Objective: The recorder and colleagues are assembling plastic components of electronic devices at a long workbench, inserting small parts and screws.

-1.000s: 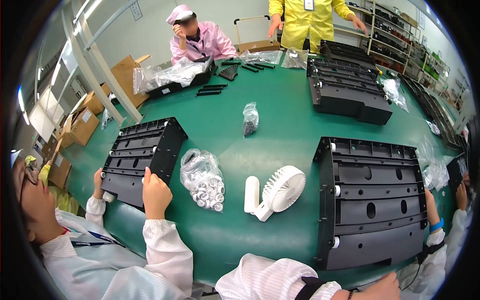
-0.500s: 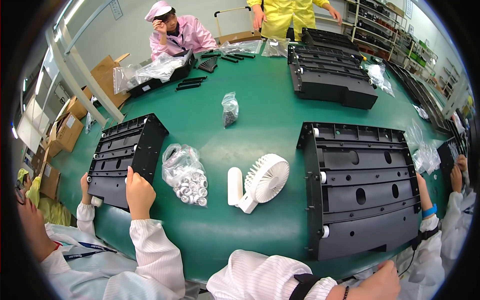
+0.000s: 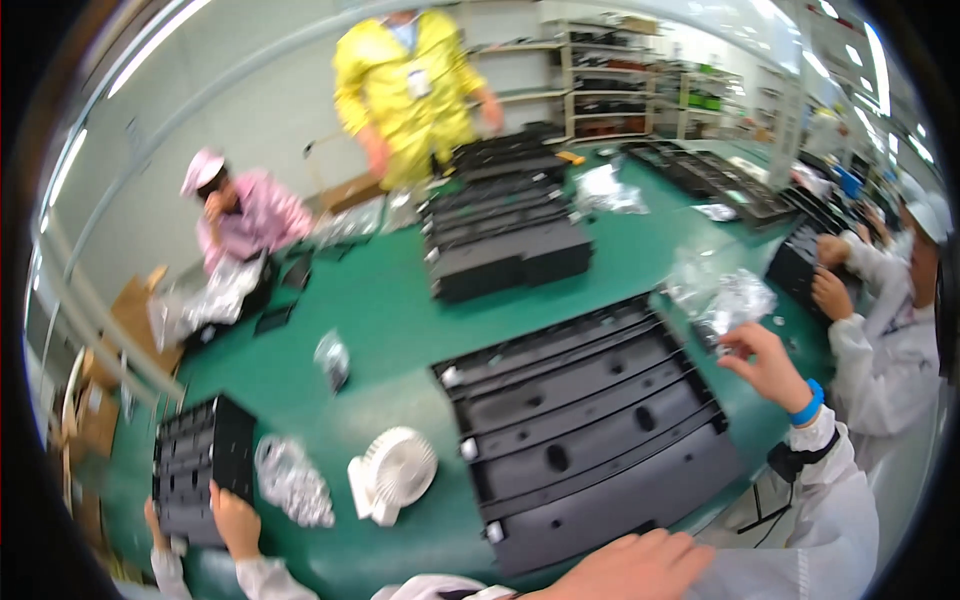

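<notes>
A large black panel (image 3: 600,430) with cross ribs, oval holes and white rollers along its left side lies in front of me on the green table. Over its near edge my left hand (image 3: 635,568) rests with fingers stretched out, holding nothing that shows. Past the panel's right side, my right hand (image 3: 768,368), with a blue band at the wrist, has its thumb and fingers pinched together. Whatever may be between them is too small to make out. Just beyond those fingertips lies a clear plastic bag (image 3: 740,298).
A white handheld fan (image 3: 398,468) and a bag of white rollers (image 3: 292,480) lie left of the panel. A co-worker's hands hold a smaller black panel (image 3: 200,470) at far left. Stacked black panels (image 3: 510,240) stand behind. Another co-worker (image 3: 870,290) works at the right.
The view has swung right and upward. My right hand has moved from the panel's right edge to beside the clear bag, and my left hand now reaches over the near edge.
</notes>
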The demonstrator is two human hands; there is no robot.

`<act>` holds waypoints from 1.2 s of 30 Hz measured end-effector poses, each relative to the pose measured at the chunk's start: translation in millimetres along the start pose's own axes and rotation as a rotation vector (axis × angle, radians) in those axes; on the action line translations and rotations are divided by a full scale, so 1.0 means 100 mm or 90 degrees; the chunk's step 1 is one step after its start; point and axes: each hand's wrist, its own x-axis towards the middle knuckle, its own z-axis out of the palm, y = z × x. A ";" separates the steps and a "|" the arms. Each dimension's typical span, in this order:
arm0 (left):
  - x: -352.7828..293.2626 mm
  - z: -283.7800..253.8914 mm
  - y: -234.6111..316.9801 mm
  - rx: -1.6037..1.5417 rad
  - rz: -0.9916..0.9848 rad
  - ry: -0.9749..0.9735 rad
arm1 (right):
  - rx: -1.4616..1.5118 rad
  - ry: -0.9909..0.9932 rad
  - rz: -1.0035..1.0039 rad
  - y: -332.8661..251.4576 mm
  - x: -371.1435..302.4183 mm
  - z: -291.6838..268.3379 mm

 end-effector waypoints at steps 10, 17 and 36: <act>1.41 -0.67 -1.09 -0.426 -0.376 0.242 | 0.272 0.102 -0.240 -0.27 0.50 -0.40; 1.69 -0.39 -1.69 -0.707 -0.437 0.294 | 0.320 0.166 -0.231 0.10 0.82 0.03; 1.73 -0.29 -2.27 0.059 -0.589 0.270 | 0.366 0.064 -0.113 0.67 1.02 0.45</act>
